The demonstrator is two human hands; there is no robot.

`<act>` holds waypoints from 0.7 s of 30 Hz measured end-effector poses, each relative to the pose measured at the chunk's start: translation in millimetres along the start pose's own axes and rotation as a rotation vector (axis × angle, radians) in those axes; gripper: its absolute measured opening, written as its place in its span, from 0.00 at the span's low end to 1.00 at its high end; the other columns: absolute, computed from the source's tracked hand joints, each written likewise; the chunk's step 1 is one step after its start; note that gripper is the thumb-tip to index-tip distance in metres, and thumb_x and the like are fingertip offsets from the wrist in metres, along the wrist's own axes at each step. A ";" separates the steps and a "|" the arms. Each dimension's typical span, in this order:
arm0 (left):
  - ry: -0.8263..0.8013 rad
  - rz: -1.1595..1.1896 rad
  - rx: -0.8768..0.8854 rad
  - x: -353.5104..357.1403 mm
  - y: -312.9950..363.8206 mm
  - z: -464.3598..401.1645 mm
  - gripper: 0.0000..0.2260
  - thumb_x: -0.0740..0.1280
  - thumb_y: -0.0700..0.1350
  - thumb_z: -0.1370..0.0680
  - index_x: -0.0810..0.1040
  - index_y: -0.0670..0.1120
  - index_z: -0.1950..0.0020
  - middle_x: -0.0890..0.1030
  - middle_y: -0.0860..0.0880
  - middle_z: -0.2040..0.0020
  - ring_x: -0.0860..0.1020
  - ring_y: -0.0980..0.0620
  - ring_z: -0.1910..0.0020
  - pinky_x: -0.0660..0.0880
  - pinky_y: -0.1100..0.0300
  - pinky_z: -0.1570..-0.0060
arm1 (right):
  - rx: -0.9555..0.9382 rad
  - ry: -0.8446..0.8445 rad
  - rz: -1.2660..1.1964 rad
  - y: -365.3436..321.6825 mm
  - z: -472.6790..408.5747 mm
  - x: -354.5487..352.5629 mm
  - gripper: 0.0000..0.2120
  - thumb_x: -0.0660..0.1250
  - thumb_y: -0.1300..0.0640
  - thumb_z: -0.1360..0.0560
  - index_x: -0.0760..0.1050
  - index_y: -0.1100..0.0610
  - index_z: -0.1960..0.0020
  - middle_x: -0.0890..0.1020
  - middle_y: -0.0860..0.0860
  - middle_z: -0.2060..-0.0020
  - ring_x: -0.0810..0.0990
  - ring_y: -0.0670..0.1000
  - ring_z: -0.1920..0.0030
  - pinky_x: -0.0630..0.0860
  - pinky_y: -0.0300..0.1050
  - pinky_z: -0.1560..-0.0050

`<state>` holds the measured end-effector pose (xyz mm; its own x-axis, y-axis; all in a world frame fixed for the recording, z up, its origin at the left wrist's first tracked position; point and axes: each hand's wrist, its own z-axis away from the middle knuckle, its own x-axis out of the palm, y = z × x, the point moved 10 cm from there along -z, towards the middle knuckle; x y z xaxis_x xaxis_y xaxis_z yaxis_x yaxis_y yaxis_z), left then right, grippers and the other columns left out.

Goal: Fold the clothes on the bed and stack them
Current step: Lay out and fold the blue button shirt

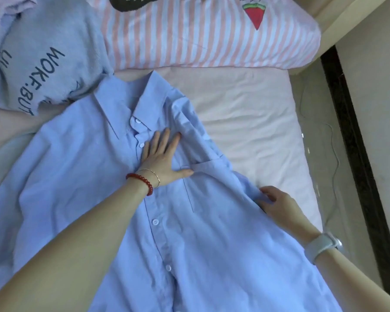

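shirt: light blue button-up shirt [189, 233] is lying front-up and buttoned on the bed [245, 122], collar pointing away from the person.
left hand: left hand [161, 157] is pressing flat on the chest just beside the placket, fingers straight and spread, gripping nothing; it is pinning the cloth.
right hand: right hand [277, 206] is gripping the shirt's side edge, below and to the right of the left hand; fingers are curling round the fabric, fingertips partly hidden in the fold.
sleeve: sleeve [196, 136] on that side is lying folded in across the body, bunched, touching the left hand's fingertips and thumb.
pocket: chest pocket [203, 185] is sitting between the two hands.
other clothes: pale blue lettered sweater [43, 64] is lying crumpled beyond the left hand, up-left, apparently unfolded; part of it runs out of frame.
stack: none in view.
progress: looks early, with the first side fold underway on one garment.
left to do: judging from the layout, the opposite side and sleeve, the lengthwise fold, the sweater, then stacking.
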<state>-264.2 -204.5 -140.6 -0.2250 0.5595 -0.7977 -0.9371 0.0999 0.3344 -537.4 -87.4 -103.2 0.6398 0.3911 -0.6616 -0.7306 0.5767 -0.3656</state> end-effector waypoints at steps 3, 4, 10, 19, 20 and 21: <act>0.004 -0.060 -0.100 -8.0 5.4 4.9 0.48 0.65 0.67 0.32 0.39 0.54 0.24 0.38 0.52 0.24 0.38 0.48 0.25 0.43 0.45 0.28 | 0.005 0.133 -0.083 25.2 -3.7 -21.0 0.06 0.62 0.60 0.23 0.75 0.53 0.56 0.76 0.50 0.67 0.74 0.56 0.60 0.61 0.44 0.63; -0.002 -0.081 -0.152 -12.5 8.6 7.4 0.48 0.67 0.65 0.32 0.40 0.53 0.24 0.39 0.52 0.23 0.39 0.47 0.25 0.45 0.43 0.29 | -0.009 0.198 -0.131 29.0 -5.7 -34.1 0.07 0.61 0.61 0.23 0.74 0.54 0.57 0.75 0.51 0.68 0.73 0.56 0.61 0.59 0.44 0.65; 0.207 -0.122 -0.070 -55.9 98.1 14.4 0.38 0.65 0.44 0.27 0.46 0.52 0.24 0.42 0.50 0.23 0.42 0.47 0.24 0.43 0.41 0.29 | -0.072 0.587 -0.089 34.8 -30.3 -149.4 0.10 0.57 0.59 0.21 0.76 0.58 0.48 0.77 0.60 0.52 0.75 0.64 0.56 0.64 0.48 0.60; 0.006 -0.295 0.155 -13.1 203.1 -38.2 0.25 0.56 0.50 0.20 0.54 0.52 0.24 0.51 0.49 0.23 0.50 0.47 0.25 0.53 0.51 0.29 | -0.179 0.550 0.096 37.3 -77.6 -182.0 0.21 0.59 0.58 0.23 0.66 0.53 0.31 0.68 0.56 0.36 0.66 0.59 0.38 0.63 0.54 0.41; -0.025 -0.315 0.123 -6.7 201.6 -45.4 0.25 0.55 0.52 0.20 0.51 0.54 0.24 0.48 0.50 0.23 0.47 0.47 0.25 0.52 0.50 0.28 | -0.191 0.469 0.094 44.4 -79.3 -162.4 0.22 0.59 0.56 0.22 0.64 0.53 0.29 0.68 0.56 0.35 0.66 0.59 0.36 0.64 0.54 0.41; -0.058 -0.331 0.078 -0.8 198.0 -52.5 0.26 0.55 0.54 0.20 0.48 0.56 0.24 0.45 0.51 0.23 0.45 0.46 0.24 0.51 0.47 0.28 | -0.188 0.386 0.077 53.9 -80.5 -142.3 0.22 0.58 0.54 0.22 0.62 0.53 0.28 0.67 0.55 0.33 0.66 0.58 0.35 0.65 0.54 0.40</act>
<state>-463.5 -228.3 -100.1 0.1056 0.5320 -0.8401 -0.9331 0.3450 0.1012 -687.0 -169.7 -81.4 0.4718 0.1109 -0.8747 -0.8264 0.4013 -0.3949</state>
